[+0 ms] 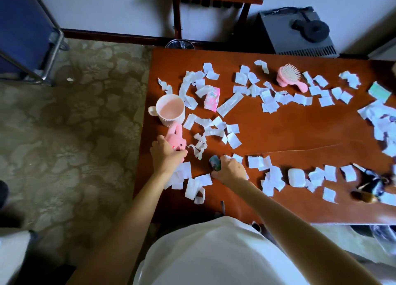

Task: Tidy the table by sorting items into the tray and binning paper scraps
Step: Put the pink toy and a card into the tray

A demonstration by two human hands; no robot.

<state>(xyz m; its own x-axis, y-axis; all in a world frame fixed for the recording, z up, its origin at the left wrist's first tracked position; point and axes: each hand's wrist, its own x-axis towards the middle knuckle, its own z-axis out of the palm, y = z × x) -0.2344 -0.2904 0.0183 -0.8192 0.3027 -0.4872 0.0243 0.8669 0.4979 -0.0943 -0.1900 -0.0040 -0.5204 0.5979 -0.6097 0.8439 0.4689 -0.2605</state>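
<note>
Head view: glossy reddish-brown wooden table strewn with torn white paper scraps — squares and curled strips, thin and creased. Left hand, fingers curled tight, grips a pink plush rabbit at the table's left edge, its long ears just beside a ribbed, pale pink mug. Right hand closes over a small rounded blue-green object among scraps near the front edge; what it is cannot be told. Far side: pink oval hairbrush with pale bristles. Front right: smooth white rounded case. Beyond the far edge — a bin with a shiny plastic liner.
</note>
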